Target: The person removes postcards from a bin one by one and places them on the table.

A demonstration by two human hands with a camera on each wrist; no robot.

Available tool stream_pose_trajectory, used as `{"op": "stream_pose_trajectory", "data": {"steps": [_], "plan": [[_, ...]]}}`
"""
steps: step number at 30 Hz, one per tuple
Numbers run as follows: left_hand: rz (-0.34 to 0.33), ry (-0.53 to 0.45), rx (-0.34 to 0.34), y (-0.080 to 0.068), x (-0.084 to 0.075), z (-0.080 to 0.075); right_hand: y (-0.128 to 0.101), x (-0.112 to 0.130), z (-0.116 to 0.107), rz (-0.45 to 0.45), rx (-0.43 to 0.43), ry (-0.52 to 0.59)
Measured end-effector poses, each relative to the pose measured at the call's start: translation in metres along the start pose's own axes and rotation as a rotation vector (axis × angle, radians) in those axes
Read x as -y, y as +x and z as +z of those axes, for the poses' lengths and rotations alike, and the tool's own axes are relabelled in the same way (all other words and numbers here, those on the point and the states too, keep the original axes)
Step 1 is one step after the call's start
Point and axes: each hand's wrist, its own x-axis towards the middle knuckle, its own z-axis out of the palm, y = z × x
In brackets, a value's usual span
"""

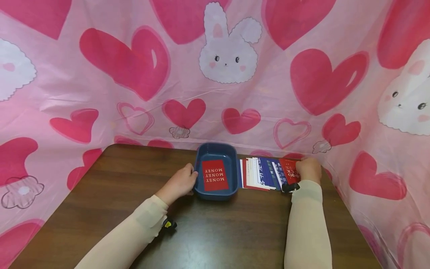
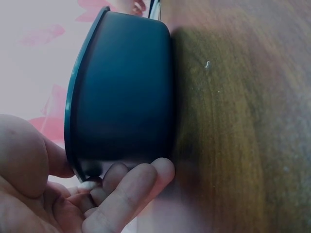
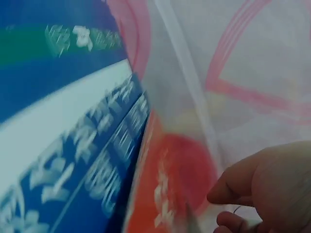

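A dark blue rectangular bin (image 1: 216, 196) stands at the back of the table, with a red card lettered MONEY (image 1: 215, 175) lying flat inside. My left hand (image 1: 181, 182) grips its left side; in the left wrist view the thumb is at the rim and the bent fingers are against the wall (image 2: 121, 87). To the right of the bin lies a fanned row of paper cards (image 1: 265, 173), white, blue and red. Over the right end of that row, my right hand (image 1: 309, 170) is at a red card (image 1: 289, 169). In the right wrist view its loosely bent fingers (image 3: 233, 187) appear apart from the blurred cards.
A brown wooden table (image 1: 215, 231) runs up to a pink curtain (image 1: 215, 123) printed with hearts and rabbits, which hangs behind and on both sides. Black straps with small devices (image 1: 169, 224) are on the wrists, over pale sleeves.
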Motion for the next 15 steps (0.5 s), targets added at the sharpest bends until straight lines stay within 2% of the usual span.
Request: {"op": "stream_pose_trajectory", "data": {"steps": [4, 6, 11, 15], "plan": [[0.003, -0.002, 0.005, 0.0, -0.001, 0.0, -0.008, 0.017, -0.001, -0.097, 0.016, 0.008], [0.0, -0.002, 0.007, -0.001, -0.001, 0.0, -0.013, 0.029, 0.0, -0.173, 0.022, 0.018], [-0.01, -0.007, 0.014, -0.002, -0.001, -0.001, -0.027, 0.066, 0.006, -0.372, 0.023, -0.026], [-0.011, -0.011, 0.016, -0.003, -0.002, -0.002, -0.044, 0.097, 0.015, -0.462, 0.079, -0.051]]}}
